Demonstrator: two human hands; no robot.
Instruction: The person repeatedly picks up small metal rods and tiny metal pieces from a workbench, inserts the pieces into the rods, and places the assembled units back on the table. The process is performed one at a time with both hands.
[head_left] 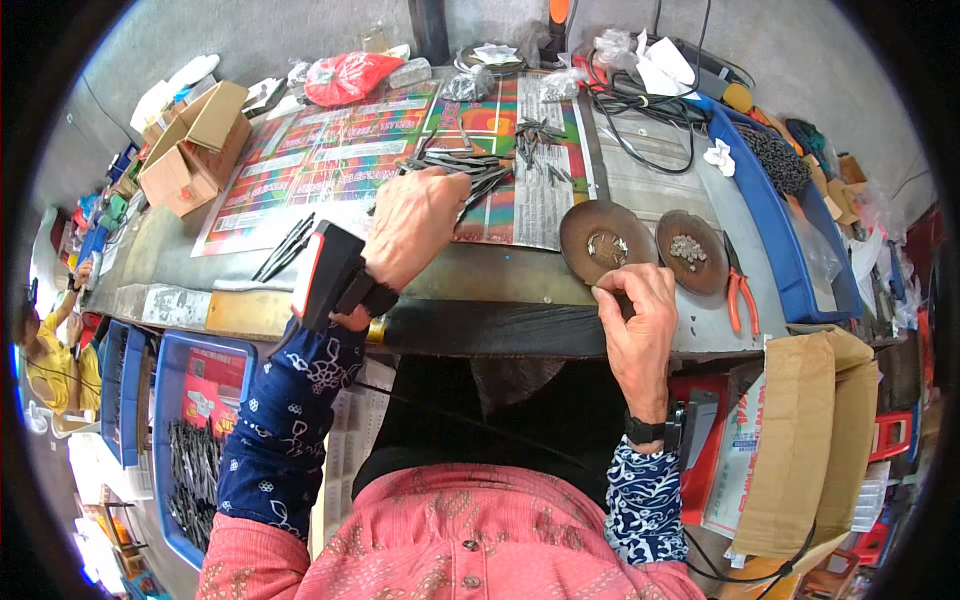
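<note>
The left hand (416, 222) is curling its fingers (445, 185) over dark strips (486, 182); the right hand (643, 322) is bending its own by a bowl (577, 228). Another bowl (703, 284) and pliers (741, 292) are lying on the surface (500, 268).

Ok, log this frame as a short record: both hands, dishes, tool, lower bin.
Left hand: left hand at the dark strips; grip hidden
Right hand: right hand, fingers at near rim of left brown dish; held item too small to tell
Left dish contents: small pale bits
Right brown dish: small greyish pieces
Tool: red-handled pliers, right of dishes
Lower-left blue bin: more dark strips
</note>
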